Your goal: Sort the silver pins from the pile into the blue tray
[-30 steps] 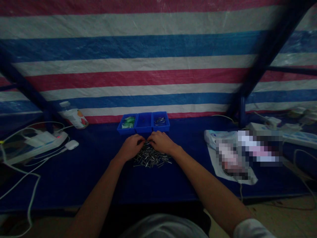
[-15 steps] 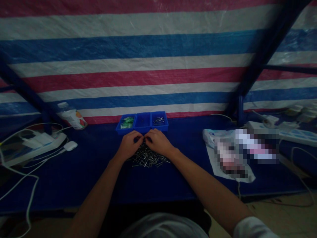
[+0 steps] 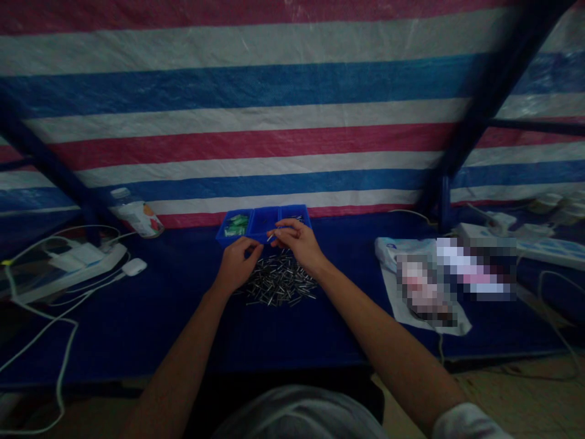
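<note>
On the table lies a pile of thin metal pins [image 3: 278, 283], shiny and screw- or rivet-like; their exact kind is too small to tell. My right hand [image 3: 299, 242] is above the far side of the pile, its fingertips pinching one metal pin [image 3: 270, 236]. My left hand [image 3: 237, 262] is at the pile's left edge with fingers curled and thumb close to the forefinger; what they hold, if anything, is hidden. Just behind both hands stands a blue three-part tray [image 3: 265, 221]. Green packets [image 3: 236, 224] fill its left compartment, and metal pieces [image 3: 298, 217] show in the right one, partly covered by my right hand.
A bottle [image 3: 141, 214] leans at the back left, near a power strip [image 3: 86, 271] with white cables. To the right lie a plastic bag [image 3: 386, 253] with blurred-out contents and another power strip [image 3: 548, 251]. Striped sheeting [image 3: 292, 146] closes off the back.
My hands have come apart. The right one has risen toward the tray with a metal pin showing in its fingertips; the left has shifted slightly. More of the pile is uncovered.
</note>
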`<state>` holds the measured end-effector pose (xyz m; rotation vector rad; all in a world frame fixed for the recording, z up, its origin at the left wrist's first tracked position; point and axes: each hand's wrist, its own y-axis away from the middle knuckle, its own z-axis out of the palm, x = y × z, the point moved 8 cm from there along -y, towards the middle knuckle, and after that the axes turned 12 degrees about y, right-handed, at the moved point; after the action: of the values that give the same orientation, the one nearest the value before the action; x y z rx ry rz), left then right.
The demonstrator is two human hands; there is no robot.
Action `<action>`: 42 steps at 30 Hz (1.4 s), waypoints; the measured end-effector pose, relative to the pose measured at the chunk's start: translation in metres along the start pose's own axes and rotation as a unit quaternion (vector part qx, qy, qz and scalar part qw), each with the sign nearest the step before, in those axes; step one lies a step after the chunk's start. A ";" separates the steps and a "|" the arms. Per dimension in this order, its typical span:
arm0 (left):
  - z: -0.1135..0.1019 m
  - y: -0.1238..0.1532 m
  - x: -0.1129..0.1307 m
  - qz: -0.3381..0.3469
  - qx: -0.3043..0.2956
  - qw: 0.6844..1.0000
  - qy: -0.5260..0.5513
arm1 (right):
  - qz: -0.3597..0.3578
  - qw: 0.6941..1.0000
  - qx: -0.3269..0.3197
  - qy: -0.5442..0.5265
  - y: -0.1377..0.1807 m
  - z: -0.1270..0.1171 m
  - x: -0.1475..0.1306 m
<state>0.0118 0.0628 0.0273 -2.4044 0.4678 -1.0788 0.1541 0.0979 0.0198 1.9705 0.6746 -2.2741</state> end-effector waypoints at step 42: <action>-0.018 0.010 -0.064 -0.153 -0.083 0.971 -0.165 | -0.135 0.779 -0.142 0.596 0.029 0.034 0.011</action>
<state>-0.0438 0.0799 -0.0061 -2.8028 0.0767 -0.7542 0.1297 0.0615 0.0044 3.0695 1.2842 -0.5660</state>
